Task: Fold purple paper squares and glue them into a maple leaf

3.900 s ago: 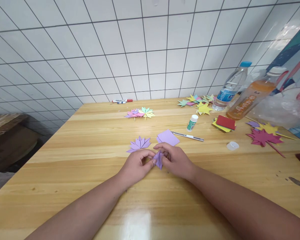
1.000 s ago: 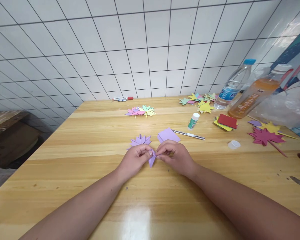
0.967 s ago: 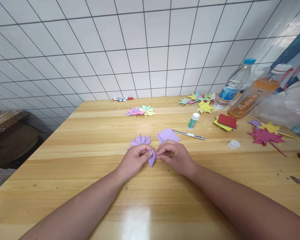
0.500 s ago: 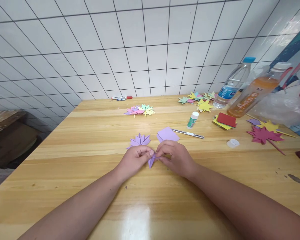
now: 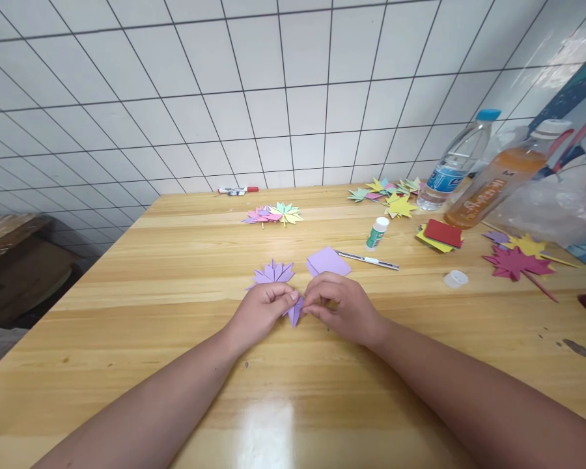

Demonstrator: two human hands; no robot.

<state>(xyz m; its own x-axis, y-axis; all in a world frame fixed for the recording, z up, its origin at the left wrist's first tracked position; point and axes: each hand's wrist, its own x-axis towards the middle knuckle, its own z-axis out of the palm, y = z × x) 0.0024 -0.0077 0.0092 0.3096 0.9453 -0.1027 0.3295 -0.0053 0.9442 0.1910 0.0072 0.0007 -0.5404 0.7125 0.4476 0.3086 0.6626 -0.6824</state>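
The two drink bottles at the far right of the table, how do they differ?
The water bottle is clear with a blue cap and a blue-and-white label; the orange drink bottle holds orange liquid and has a white cap. The water bottle stands nearer the tiled wall; the orange drink bottle is nearer the person and looks larger in the head view. Both are plastic, capped and standing on the wooden table, side by side.

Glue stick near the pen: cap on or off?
Off. The glue stick stands upright with a bare white top, and a loose translucent cap lies apart on the table; whether it's that stick's, cannot tell.
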